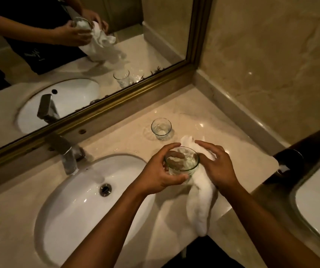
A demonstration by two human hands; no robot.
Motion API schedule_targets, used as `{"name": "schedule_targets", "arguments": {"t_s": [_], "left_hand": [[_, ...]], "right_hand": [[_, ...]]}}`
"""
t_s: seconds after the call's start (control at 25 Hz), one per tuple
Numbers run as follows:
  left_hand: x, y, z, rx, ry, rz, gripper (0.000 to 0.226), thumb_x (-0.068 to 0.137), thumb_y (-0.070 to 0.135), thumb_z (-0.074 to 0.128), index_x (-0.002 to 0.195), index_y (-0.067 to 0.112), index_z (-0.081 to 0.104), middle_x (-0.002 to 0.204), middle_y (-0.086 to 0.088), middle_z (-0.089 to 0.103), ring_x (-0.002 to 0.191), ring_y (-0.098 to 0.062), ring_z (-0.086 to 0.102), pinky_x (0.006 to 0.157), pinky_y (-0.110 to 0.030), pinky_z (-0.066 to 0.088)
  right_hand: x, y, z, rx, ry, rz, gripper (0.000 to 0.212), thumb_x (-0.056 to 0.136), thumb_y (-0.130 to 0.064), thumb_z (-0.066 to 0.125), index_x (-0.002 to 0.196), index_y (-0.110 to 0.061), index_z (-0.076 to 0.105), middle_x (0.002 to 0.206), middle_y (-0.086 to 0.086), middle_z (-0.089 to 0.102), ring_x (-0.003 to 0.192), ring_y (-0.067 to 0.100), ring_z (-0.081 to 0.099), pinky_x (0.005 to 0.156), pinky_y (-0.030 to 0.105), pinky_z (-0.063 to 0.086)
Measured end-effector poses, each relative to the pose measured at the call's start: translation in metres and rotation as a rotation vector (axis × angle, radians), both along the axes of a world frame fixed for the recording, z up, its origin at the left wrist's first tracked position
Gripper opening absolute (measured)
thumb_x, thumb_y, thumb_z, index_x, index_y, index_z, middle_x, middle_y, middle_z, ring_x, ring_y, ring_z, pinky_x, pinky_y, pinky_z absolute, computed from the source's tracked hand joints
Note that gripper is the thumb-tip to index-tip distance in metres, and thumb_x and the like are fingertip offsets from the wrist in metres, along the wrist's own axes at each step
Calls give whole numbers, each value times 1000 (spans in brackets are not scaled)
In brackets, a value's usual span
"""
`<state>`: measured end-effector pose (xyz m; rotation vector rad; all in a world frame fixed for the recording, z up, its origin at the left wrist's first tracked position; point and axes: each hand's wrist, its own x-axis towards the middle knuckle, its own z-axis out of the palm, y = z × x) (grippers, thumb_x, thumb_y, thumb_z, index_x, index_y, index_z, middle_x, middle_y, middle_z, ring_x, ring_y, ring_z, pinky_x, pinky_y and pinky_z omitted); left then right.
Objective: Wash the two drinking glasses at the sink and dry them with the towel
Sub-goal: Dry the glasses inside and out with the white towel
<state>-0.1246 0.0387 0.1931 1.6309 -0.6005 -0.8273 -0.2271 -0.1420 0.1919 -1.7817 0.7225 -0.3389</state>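
Note:
My left hand (160, 170) grips a clear drinking glass (182, 163) just right of the white sink (74, 202), above the counter. A white towel (200, 206) is stuffed into the glass and hangs down past the counter edge. My right hand (218, 165) holds the towel against the glass's right side, fingers spread over the cloth. A second clear glass (161, 128) stands upright on the marble counter (120, 136) behind my hands, apart from them.
A chrome faucet (68, 153) stands at the back of the sink below a gold-framed mirror (101, 105). The drain (105, 189) sits mid-basin. A marble wall (261, 64) closes the right corner. A white fixture (317, 200) and a dark object (288, 159) lie at the right.

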Motion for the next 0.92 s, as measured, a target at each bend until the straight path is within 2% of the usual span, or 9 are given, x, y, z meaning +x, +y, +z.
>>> {"name": "schedule_targets", "arguments": {"t_s": [0.08,0.12,0.24,0.36,0.48,0.64,0.72,0.8,0.92], "left_hand": [[-1,-30,-11,21,-17,45,90,70,7,92,145,26,47,126,-1,69,112,-18,71,101,-40,57],[0,-43,-16,31,-18,104,93,69,7,93,146,27,45,128,-2,67,113,-16,70,100,-36,57],[12,-86,-34,75,-49,264,100,61,13,95,146,30,45,132,2,63,117,-8,65,99,-27,55],[29,-131,-55,112,-86,410,96,56,17,93,140,28,47,127,5,61,114,-3,61,97,-22,52],[46,-181,-80,155,-105,505,98,60,18,94,142,25,42,129,4,58,120,-13,58,103,-27,49],[64,-234,-106,221,-142,554,99,65,13,94,147,19,38,136,-1,56,123,-16,56,106,-27,46],[74,-248,-118,244,-173,583,100,64,14,94,147,18,38,139,-5,56,126,-18,55,108,-29,45],[84,-255,-130,259,-213,612,101,63,15,94,148,18,38,141,-7,55,128,-21,55,111,-37,46],[95,-264,-140,281,-240,623,104,63,17,94,149,18,36,145,-8,54,132,-23,54,112,-44,46]], "right_hand": [[-3,-22,-13,106,-25,-127,32,87,-19,72,116,-32,72,119,-9,68,113,6,61,103,33,49],[-2,-35,-19,171,-32,-172,31,86,-18,73,114,-30,73,116,-11,70,111,7,63,102,38,51],[-5,-75,-35,384,-44,-308,28,84,-19,73,110,-30,74,112,-8,74,107,16,69,98,45,54],[-8,-111,-50,530,-62,-402,26,85,-20,73,109,-29,73,113,0,75,107,25,70,97,51,54],[-7,-141,-62,575,-7,-420,24,88,-19,72,109,-30,72,111,-1,75,104,27,70,89,49,58],[-8,-166,-73,565,59,-331,35,84,-32,73,118,-32,68,116,-4,72,105,23,70,76,34,59],[-6,-177,-77,563,71,-305,39,80,-37,73,118,-32,67,116,-6,72,104,20,69,76,32,58],[-2,-184,-80,570,82,-282,41,75,-39,74,115,-33,67,114,-7,72,103,19,69,76,31,58],[5,-190,-88,559,106,-272,34,80,-28,76,112,-32,69,115,-6,71,106,21,67,80,35,58]]}}
